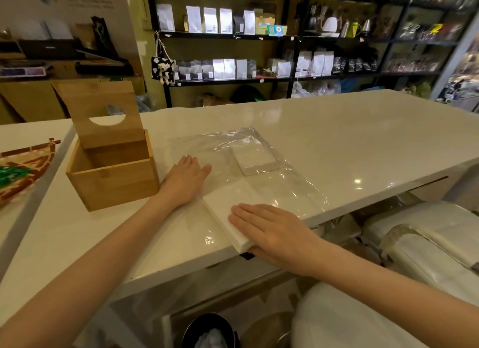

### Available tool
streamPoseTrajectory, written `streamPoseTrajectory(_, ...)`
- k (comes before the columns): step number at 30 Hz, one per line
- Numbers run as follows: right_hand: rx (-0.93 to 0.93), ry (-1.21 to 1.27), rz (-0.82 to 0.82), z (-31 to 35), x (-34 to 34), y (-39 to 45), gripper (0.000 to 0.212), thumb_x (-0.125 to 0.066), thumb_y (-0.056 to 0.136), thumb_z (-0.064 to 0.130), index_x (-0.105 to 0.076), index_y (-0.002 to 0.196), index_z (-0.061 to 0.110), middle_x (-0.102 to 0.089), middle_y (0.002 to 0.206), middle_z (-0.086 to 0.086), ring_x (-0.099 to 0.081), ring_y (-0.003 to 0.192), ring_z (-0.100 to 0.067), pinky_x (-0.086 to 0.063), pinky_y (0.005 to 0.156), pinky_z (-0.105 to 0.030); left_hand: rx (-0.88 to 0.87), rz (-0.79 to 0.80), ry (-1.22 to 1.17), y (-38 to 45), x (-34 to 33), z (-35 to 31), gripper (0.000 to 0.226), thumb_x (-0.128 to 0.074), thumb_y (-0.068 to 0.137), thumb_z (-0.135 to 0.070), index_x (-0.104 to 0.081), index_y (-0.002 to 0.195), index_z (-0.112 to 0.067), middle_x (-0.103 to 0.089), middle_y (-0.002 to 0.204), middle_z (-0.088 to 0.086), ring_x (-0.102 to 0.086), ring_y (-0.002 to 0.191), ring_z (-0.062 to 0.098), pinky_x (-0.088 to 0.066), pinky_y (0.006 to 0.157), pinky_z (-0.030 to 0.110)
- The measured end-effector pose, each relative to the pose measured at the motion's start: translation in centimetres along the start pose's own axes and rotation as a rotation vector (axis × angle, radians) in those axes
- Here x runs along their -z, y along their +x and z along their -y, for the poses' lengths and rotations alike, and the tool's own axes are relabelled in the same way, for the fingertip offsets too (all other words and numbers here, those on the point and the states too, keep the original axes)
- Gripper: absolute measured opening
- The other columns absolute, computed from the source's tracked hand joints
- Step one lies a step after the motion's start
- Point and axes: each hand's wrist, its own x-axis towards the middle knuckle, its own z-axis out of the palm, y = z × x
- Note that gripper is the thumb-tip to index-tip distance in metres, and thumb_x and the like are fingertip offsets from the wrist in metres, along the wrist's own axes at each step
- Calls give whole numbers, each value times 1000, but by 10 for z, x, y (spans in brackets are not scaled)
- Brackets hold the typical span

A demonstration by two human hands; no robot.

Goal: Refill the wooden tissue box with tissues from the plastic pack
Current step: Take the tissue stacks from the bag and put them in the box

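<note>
The wooden tissue box (pixel 111 178) stands on the white counter at the left, its hinged lid (pixel 103 111) raised upright and its inside bare. To its right lies the clear plastic pack (pixel 272 176), flattened, with a small tissue stack (pixel 255 159) inside near its far end. A larger white tissue stack (pixel 225 213) sits at the pack's near end by the counter's front edge. My left hand (pixel 185 178) lies flat, fingers apart, on the plastic just right of the box. My right hand (pixel 272 227) grips the near corner of the larger stack, thumb underneath.
The white counter (pixel 363 140) stretches to the right and back. A patterned tray or mat (pixel 23 171) lies at the far left. Shelves of bags and kettles stand behind. Under the counter's edge sit a bin (pixel 207 332) and wrapped white packs (pixel 427 238).
</note>
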Motion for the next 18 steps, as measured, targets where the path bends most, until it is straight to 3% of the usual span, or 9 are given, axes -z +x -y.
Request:
streamPoseTrajectory(3,92,42,-105,-5,4,-9,44,-69,74,25,-65,114,9,-69,116,-6,-66,106,-18,-55,84,-30,32,-24,-60,0,-2,0,37,-27,89,-2,-35,125,-8,-44,122,27,-37,118,46,-37,98,51)
streamPoseTrajectory(5,83,103,-109,-7,15,-12,41,-62,77,28,-64,115,11,-69,116,-3,-66,104,-14,-57,80,-28,25,-9,-54,-1,-1,-2,38,-24,92,-7,-32,129,-9,-39,131,30,-32,125,47,-33,103,52)
streamPoseTrajectory(8,-37,307,-110,-10,36,-11,43,-61,77,26,-60,118,11,-73,106,-2,-70,93,-15,-59,65,-29,31,58,40,-7,5,-5,43,-20,95,-25,-30,133,-6,-30,142,28,-24,133,42,-26,109,51)
streamPoseTrajectory(10,-144,451,-117,-12,54,-4,44,-57,79,30,-60,119,12,-75,96,-4,-69,77,-13,-55,57,-29,12,78,54,-9,6,-6,42,-16,94,-25,-32,129,-7,-32,139,28,-26,130,42,-28,107,51)
streamPoseTrajectory(13,-366,792,-198,-21,79,12,39,-58,75,40,-67,102,14,-72,84,-6,-64,68,-14,-50,57,-29,-37,88,27,-13,9,-6,42,-21,97,-24,-32,134,-8,-26,147,22,-17,139,36,-19,113,47)
streamPoseTrajectory(15,-502,1058,-247,-31,93,25,27,-67,69,33,-70,91,17,-72,81,-5,-67,73,-21,-54,63,-34,-53,47,-129,-17,10,-5,48,-32,96,-25,-27,141,-9,-20,153,12,-12,143,26,-11,117,43)
streamPoseTrajectory(16,-554,1179,-270,-38,97,33,16,-68,70,25,-71,85,20,-72,78,-1,-68,72,-18,-55,63,-30,-53,3,-250,-18,10,-5,49,-39,94,-26,-30,140,-12,-25,152,10,-19,142,25,-16,116,42)
streamPoseTrajectory(18,-669,1370,-322,-50,102,49,8,-65,76,12,-70,78,18,-71,68,4,-67,66,-12,-55,57,-22,45,-48,-763,-29,23,-16,50,-45,86,-43,-48,128,-17,-52,136,6,-45,128,22,-37,107,43)
